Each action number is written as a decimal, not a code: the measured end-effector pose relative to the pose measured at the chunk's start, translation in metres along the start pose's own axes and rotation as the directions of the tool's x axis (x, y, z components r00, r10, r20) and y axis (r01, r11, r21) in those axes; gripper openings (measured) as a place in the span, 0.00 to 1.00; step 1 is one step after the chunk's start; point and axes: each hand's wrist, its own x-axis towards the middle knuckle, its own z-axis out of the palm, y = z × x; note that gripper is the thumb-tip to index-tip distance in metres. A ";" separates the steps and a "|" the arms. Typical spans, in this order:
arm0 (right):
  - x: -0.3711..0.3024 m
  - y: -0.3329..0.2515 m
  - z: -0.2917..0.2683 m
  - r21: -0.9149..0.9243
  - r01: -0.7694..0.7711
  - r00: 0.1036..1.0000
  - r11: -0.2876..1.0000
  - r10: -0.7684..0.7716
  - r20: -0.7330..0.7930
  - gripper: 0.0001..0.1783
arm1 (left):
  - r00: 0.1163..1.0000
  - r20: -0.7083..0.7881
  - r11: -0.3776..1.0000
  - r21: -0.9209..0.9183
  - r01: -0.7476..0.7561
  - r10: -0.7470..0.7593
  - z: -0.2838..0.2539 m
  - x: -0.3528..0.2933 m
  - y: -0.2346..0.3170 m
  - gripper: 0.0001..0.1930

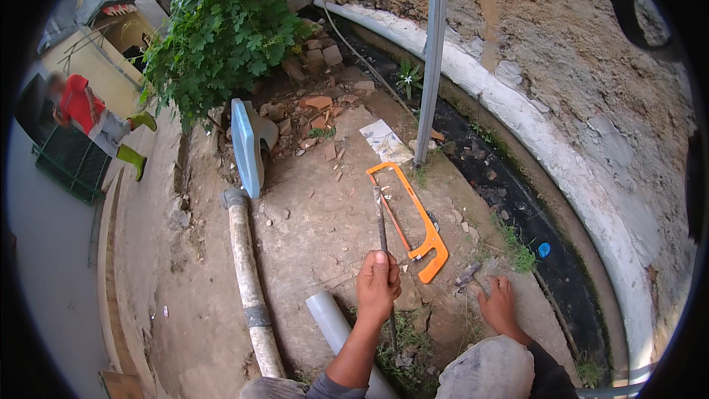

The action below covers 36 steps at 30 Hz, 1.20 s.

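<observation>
Item: dark rod (381, 225), slender, near-upright in view; held over the lower part of the concrete slab (314, 233), its lower end down by the broken, weedy patch (413, 340).
Left grip (378, 281): fingers wrapped round the rod.
Right grip (501, 299): near the slab's right edge, beside a hammer (468, 275); cannot tell whether it grasps the handle.
Hacksaw (415, 222), orange: flat on the slab, right of the rod.

Hazards (judged): rod may slip or glance aside if held loosely or struck off-centre, bruising the left fingers; hacksaw teeth could nick a hand reaching past; hammer could slide over the right edge if knocked.

Containers: drainage channel (583, 240), along the right edge, holding dark water, debris and a round blue item (543, 250). Grey pipe (332, 318), left of the rod: interior not visible.
</observation>
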 end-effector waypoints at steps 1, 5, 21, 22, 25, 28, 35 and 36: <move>0.007 -0.004 -0.001 0.048 -0.004 1.000 0.999 0.004 0.004 0.24 | 1.000 0.004 1.000 -0.014 0.010 -0.010 0.001 -0.002 -0.001 0.20; 0.039 -0.019 0.015 0.135 0.022 1.000 0.991 -0.024 0.018 0.22 | 0.999 0.013 0.999 -0.031 0.031 -0.030 0.004 -0.008 0.005 0.21; 0.046 -0.019 0.064 0.148 -0.001 0.996 0.989 -0.013 0.092 0.23 | 0.994 -0.002 0.994 0.036 0.107 -0.107 -0.004 -0.029 0.024 0.24; 0.044 -0.020 0.059 0.099 -0.014 0.994 0.995 0.004 0.107 0.24 | 0.995 0.004 0.994 0.045 0.100 -0.101 -0.007 -0.029 0.023 0.23; 0.023 -0.020 0.031 -0.040 -0.053 0.988 0.998 0.059 0.145 0.28 | 1.000 0.019 0.997 0.080 0.007 -0.009 -0.008 -0.032 0.025 0.21; -0.016 0.003 0.003 -0.162 -0.089 0.973 0.983 0.120 0.197 0.30 | 0.978 0.051 0.979 0.011 -0.202 0.201 0.013 -0.024 0.020 0.17; -0.021 0.052 0.025 -0.119 -0.204 0.923 0.972 0.232 0.308 0.22 | 0.870 0.272 0.831 0.280 -0.481 0.412 0.035 0.016 -0.043 0.09; -0.020 0.042 0.021 -0.062 -0.275 0.896 0.959 0.279 0.344 0.21 | 0.872 0.284 0.792 0.373 -0.483 0.398 0.033 0.021 -0.052 0.08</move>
